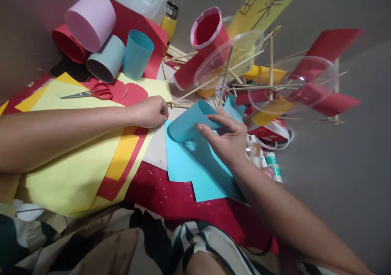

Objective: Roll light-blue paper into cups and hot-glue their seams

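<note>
My right hand (227, 134) grips a blue paper tube (186, 124) near its upper rim, thumb on the near side and fingers at the opening. The tube leans, its lower edge resting on or just over a blue paper sheet (210, 173) with a stepped cut edge. My left hand (152, 112) is closed just left of the tube, by the sheet's upper corner; whatever its fingers hold is hidden. Red-handled scissors (102, 92) lie beyond my left forearm on red paper pieces (134, 92). Yellow paper (70, 165) spreads under that arm, with orange and red strips on it.
Several paper tubes, including a pink one (91, 20) and a standing teal one (138, 55), are at the back left. A stick frame (271, 63) with clear plastic discs and red paper blades stands at the right. Glue tubes (273, 165) lie beside my right forearm.
</note>
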`<act>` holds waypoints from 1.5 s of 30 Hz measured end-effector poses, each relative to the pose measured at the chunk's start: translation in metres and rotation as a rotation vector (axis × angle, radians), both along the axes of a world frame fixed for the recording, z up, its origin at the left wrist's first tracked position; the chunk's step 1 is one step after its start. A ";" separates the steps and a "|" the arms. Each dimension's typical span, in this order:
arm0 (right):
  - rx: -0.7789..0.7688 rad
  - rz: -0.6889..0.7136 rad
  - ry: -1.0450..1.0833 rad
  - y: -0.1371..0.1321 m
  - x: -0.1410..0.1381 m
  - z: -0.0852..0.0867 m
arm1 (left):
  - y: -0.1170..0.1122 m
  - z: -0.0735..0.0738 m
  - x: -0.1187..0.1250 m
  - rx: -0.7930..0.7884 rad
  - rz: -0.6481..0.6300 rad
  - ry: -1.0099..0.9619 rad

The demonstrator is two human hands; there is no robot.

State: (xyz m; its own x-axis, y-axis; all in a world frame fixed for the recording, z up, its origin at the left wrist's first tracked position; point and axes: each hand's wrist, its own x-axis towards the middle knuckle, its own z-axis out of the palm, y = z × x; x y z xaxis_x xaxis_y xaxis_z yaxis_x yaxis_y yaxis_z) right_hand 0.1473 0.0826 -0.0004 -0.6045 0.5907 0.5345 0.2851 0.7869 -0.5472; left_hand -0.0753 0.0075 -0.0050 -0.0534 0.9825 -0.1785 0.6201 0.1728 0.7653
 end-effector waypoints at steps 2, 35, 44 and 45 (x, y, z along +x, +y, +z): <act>0.009 -0.010 -0.011 0.001 0.000 0.000 | 0.000 0.000 0.000 -0.002 -0.003 0.026; 0.177 0.086 -0.127 0.003 -0.007 0.001 | -0.001 -0.002 -0.001 0.020 -0.036 0.080; 0.251 0.093 -0.135 0.001 -0.008 0.002 | 0.000 -0.003 0.000 0.029 -0.050 0.137; 0.258 0.102 -0.134 0.001 -0.008 0.002 | 0.000 -0.003 -0.001 0.032 -0.051 0.134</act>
